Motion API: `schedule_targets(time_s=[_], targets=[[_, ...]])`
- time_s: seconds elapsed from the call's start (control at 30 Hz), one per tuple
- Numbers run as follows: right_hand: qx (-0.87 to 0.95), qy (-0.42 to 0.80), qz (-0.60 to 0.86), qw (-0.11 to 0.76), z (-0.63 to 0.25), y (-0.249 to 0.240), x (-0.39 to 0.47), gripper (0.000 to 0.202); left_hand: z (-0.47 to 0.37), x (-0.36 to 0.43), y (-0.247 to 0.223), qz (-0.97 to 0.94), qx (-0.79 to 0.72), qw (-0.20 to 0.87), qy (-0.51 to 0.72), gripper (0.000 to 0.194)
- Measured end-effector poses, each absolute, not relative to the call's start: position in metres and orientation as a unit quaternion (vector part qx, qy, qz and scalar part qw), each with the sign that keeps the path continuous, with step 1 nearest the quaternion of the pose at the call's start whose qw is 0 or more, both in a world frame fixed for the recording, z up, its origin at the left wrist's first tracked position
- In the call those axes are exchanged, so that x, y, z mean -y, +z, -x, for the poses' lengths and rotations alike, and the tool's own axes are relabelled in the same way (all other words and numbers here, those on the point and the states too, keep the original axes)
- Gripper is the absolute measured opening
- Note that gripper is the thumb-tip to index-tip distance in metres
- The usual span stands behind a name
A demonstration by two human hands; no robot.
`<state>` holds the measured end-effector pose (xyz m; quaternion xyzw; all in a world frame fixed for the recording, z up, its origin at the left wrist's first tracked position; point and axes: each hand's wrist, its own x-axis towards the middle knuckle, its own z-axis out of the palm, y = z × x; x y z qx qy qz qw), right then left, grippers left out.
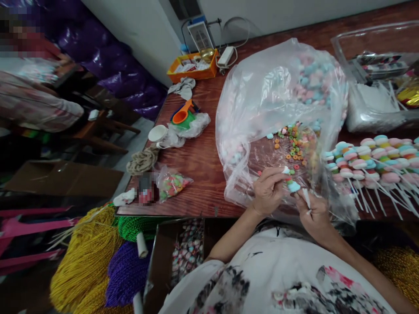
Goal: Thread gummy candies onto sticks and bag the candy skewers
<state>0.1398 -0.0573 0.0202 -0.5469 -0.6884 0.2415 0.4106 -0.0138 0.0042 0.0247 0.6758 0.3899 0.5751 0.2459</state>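
Over the reddish, wood-grained table (pixel 201 161), beside a clear plastic bag (pixel 252 96), our left grip (pixel 269 192) pinches some pastel pieces (pixel 293 186); our right grip (pixel 314 210) pinches a white stick (pixel 307 198). We see an orange tray (pixel 194 76) near the pale wall (pixel 284 15), purple sacks (pixel 121 83), and a seated co-worker (pixel 36 102) at left.

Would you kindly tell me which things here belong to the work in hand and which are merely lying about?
Apparently in use:
pastel pieces at the fingertips
white stick in the right hand
clear bag
loose rings
filled sticks

Apparently lying about:
orange cup
grey cloth
power strip
orange tray
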Motion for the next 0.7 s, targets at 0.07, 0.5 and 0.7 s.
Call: schedule_targets(time_s=[0.07,0.5,0.7], targets=[[0.690,0.249,0.544,0.408,-0.137,0.017,0.058,0.020,0.013,-0.003,0.026,-0.672,-0.396,0.257,0.571,0.017],[0.648,0.249,0.593,0.408,-0.149,0.006,0.039,0.020,0.002,-0.001,0.015,-0.725,-0.340,0.320,0.507,0.029],[0.646,0.235,0.625,0.370,-0.176,-0.001,0.030,0.019,0.014,-0.046,0.014,-0.621,-0.422,0.433,0.498,0.038]])
